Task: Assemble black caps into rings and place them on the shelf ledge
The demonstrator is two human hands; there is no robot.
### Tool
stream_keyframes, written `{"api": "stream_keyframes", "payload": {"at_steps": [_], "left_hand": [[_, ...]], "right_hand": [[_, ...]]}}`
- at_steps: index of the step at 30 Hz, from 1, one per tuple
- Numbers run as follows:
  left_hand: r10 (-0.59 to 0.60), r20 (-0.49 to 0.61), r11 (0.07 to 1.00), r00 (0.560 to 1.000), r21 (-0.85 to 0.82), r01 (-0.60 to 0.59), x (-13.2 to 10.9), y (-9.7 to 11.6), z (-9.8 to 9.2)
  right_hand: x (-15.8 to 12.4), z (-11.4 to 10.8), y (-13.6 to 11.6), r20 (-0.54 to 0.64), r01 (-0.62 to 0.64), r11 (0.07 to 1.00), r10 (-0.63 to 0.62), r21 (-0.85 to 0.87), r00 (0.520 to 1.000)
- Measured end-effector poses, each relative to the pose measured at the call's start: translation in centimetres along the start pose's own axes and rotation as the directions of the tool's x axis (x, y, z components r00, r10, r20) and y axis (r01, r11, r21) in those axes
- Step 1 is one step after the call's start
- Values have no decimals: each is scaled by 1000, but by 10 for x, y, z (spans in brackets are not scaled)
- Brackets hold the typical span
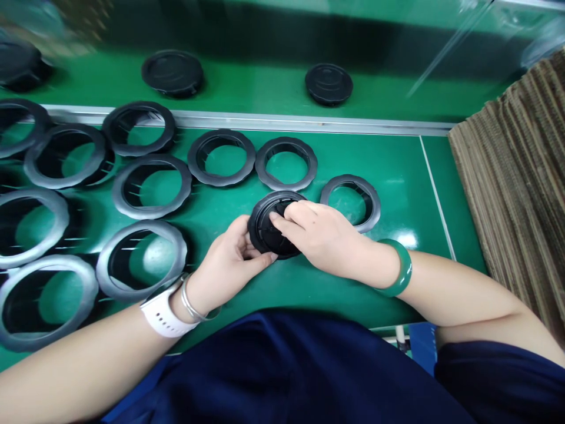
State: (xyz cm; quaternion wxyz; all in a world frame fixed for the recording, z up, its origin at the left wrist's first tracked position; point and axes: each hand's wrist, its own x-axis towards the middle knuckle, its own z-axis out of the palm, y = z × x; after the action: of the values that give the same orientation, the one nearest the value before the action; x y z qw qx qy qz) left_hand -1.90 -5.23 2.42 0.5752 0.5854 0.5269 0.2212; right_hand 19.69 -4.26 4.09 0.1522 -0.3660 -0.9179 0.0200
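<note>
A round black plastic part (pixel 269 227) with a ridged rim and a recessed centre is tilted up between my hands over the green table. My left hand (pixel 236 259) grips its left and lower edge, thumb along the near rim. Curled over its face is my right hand (pixel 315 232), with the fingertips pressed at the recessed centre; whether they pinch a small piece there is hidden. Just beyond the part lies a black ring (pixel 286 162). Another black ring (pixel 375 206) rests beside my right hand, partly covered by it.
Several larger black rings (pixel 141 259) stand in rows on the left. Behind a metal rail (pixel 335 126), black round caps (pixel 329 83) sit on a green ledge. Stacked corrugated cardboard (pixel 507 141) rises along the right side. A white line (pixel 436 197) crosses the table.
</note>
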Motion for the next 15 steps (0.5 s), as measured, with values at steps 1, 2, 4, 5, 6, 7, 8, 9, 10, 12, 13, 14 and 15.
{"api": "stream_keyframes", "payload": {"at_steps": [1,2,4,5,6,7,8,9,10,12,13,14,15], "left_hand": [[0,0,1000,1000,6,0,0,0,0],[1,1,1000,1000,12,-1,0,-1,0],[2,10,1000,1000,17,-2,-1,-1,0],[1,14,1000,1000,12,-1,-1,-1,0],[0,20,1000,1000,0,0,-1,-1,0],[0,25,1000,1000,-22,0,-1,-1,0],[4,29,999,1000,-52,-2,0,0,0],[7,31,996,999,-89,-4,0,0,1],[9,31,992,999,-126,-5,1,1,1],[12,28,982,1000,-188,-7,2,3,1],[14,26,978,1000,-209,-9,3,3,1],[19,25,975,1000,-223,-13,3,3,1],[28,25,972,999,-234,-21,4,3,1]], "right_hand": [[0,0,-1,4,6,1000,-6,-5,1000],[1,-1,-1,7,14,1000,-14,-5,1000],[2,-1,-2,10,30,1000,-30,9,999],[2,-1,-2,9,35,999,-35,15,999],[2,-2,-2,0,39,999,-39,20,999],[2,-2,-1,-16,41,999,-41,28,999],[2,-2,0,-45,32,998,-30,45,999],[2,-3,1,-94,15,997,-7,74,996],[1,-4,2,-162,-17,993,37,120,986],[1,-6,4,-284,-125,958,199,260,938],[0,-7,5,-304,-185,921,295,343,906],[0,-7,6,-284,-240,874,379,423,881],[0,-7,7,-224,-292,820,443,493,868]]}}
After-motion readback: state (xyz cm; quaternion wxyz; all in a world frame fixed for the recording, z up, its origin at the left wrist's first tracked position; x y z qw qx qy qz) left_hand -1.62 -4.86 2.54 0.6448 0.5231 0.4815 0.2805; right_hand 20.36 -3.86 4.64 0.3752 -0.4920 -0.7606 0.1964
